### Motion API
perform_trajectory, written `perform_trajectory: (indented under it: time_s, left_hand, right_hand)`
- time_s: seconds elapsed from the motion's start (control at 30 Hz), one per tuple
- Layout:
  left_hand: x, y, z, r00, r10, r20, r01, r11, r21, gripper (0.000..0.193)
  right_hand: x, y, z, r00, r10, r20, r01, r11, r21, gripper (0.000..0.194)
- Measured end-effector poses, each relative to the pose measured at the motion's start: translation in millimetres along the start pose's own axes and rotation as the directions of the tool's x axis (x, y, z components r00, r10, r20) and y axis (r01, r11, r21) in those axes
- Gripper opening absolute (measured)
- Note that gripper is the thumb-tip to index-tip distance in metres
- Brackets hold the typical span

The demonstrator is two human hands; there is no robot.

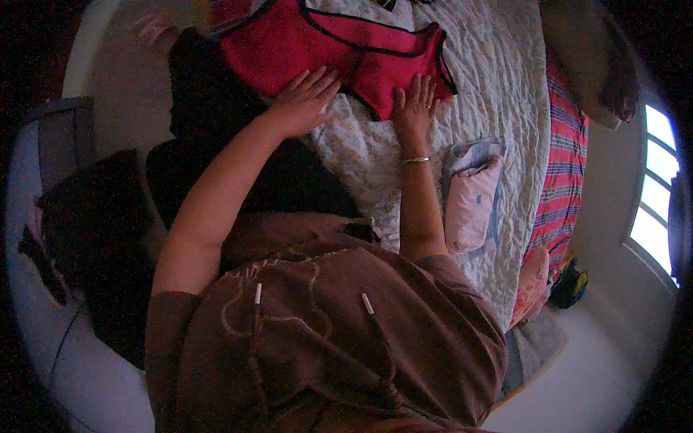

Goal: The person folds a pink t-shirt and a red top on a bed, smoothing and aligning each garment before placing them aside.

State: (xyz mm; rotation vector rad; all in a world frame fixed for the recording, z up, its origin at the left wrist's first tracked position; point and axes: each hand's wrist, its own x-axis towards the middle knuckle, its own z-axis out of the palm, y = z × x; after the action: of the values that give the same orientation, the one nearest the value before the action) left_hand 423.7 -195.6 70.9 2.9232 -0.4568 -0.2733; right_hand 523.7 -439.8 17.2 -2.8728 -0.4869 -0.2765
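Observation:
A red sleeveless garment [281, 48] with black trim lies spread over the pale patterned bed cover [487, 70]. My left hand [309, 103] rests flat, palm down, at its lower edge, the fingertips on the red cloth. On the right part of the same edge, my right hand [414, 108] lies palm down with its fingers a little apart. A ring and a bangle [416, 160] show on that hand and wrist. Neither hand grips the cloth. The upper edge of the garment runs out of view at the top.
Right of my right forearm, a pink folded cloth [472, 208] lies on a blue-grey folded cloth [495, 157]. Red plaid fabric [566, 178] hangs along the bed's right side. My legs in black trousers [292, 173] lie to the left. A barred window [652, 189] is at far right.

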Motion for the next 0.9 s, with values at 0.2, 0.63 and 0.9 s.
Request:
perform_trajectory:
  time_s: [0.2, 0.63, 0.9]
  left_hand:
    - [6, 2, 16, 0.996, -0.084, 0.036, 0.084, 0.996, -0.011, 0.075]
    - [7, 4, 33, 0.891, -0.384, -0.242, 0.367, 0.923, -0.115, 0.079]
    - [7, -5, 29, 0.803, -0.586, -0.106, 0.569, 0.808, -0.154, 0.083]
  right_hand:
    - [-2, 44, 11, 0.997, 0.075, 0.004, -0.075, 0.995, -0.060, 0.063]
    - [52, -43, 19, 0.964, -0.233, -0.125, 0.264, 0.804, 0.533, 0.037]
    - [146, -142, 5, 0.913, -0.177, 0.368, -0.184, 0.626, 0.758, 0.034]
